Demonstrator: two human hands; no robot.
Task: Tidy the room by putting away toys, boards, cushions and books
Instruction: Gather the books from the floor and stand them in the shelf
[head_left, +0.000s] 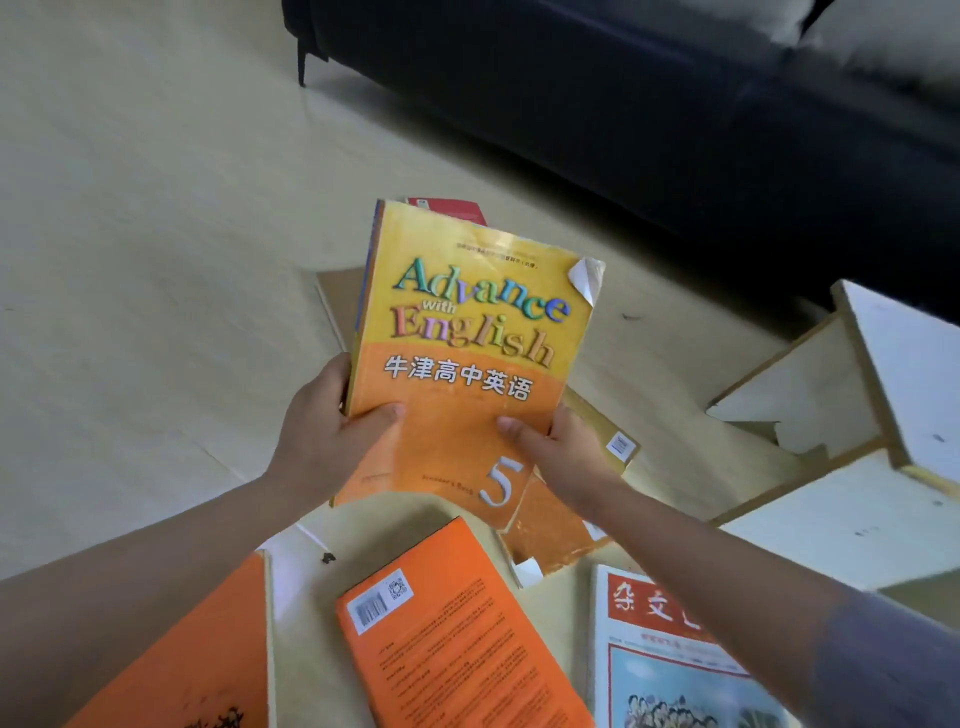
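1. Left of the white shelf (883, 364), lifted off the floor, stands the yellow-and-orange textbook (467, 353), cover toward you. Your left hand (322, 436) grips its lower edge on the side away from the shelf, thumb on the cover and fingers behind. Your right hand (561, 452) pinches the lower edge on the shelf side in the same way.
2. A red book (452, 210) peeks over the textbook's top edge, and a blue spine shows on the side away from the shelf. You probably carry a small stack, so tap the bottoms level before you move, or the hidden books may slide out.
3. The cover's upper corner on the shelf side curls loose (587, 280). Lead with the spine when you slot the book in, so that flap does not catch and tear.
4. The shelf lies tilted. Which compartment has room you cannot tell from here, so look before you push.
5. Turn toward the shelf with your elbows in. Below your arms, left of the shelf, an orange book (457, 634), a magazine (665, 665) and a worn book (556, 530) lie on the floor. Lift over them rather than dragging across.
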